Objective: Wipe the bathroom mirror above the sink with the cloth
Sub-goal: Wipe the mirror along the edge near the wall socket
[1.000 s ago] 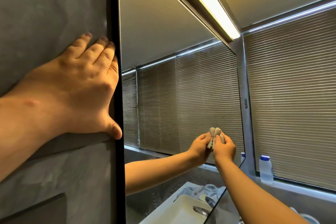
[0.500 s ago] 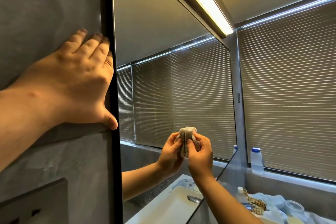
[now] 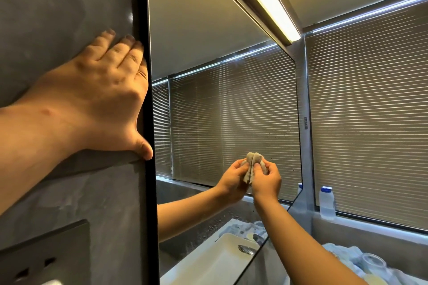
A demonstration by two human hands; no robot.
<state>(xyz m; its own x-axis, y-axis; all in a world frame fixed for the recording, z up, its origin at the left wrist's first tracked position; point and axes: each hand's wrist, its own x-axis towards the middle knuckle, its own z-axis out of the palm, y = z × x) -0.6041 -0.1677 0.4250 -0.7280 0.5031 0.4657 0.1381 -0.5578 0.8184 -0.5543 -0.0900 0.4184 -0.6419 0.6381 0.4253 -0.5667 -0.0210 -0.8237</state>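
The mirror (image 3: 220, 111) has a black frame and reflects window blinds. My right hand (image 3: 266, 179) grips a bunched beige cloth (image 3: 260, 162) and presses it against the lower right part of the glass. The hand and cloth show doubled in the reflection just to their left. My left hand (image 3: 99, 99) lies flat on the grey wall left of the mirror, with straight fingers. Its thumb and forefinger touch the frame.
A lit light bar (image 3: 261, 0) runs along the mirror's top. A white bottle with a blue cap (image 3: 326, 203) stands on the window ledge at the right, below the blinds (image 3: 370, 111). The white sink (image 3: 208, 259) shows reflected below. A dark socket plate (image 3: 44, 259) is on the wall at lower left.
My right hand slid the cloth left, away from the mirror's right edge, then back a little to the right. My left hand stayed flat on the wall.
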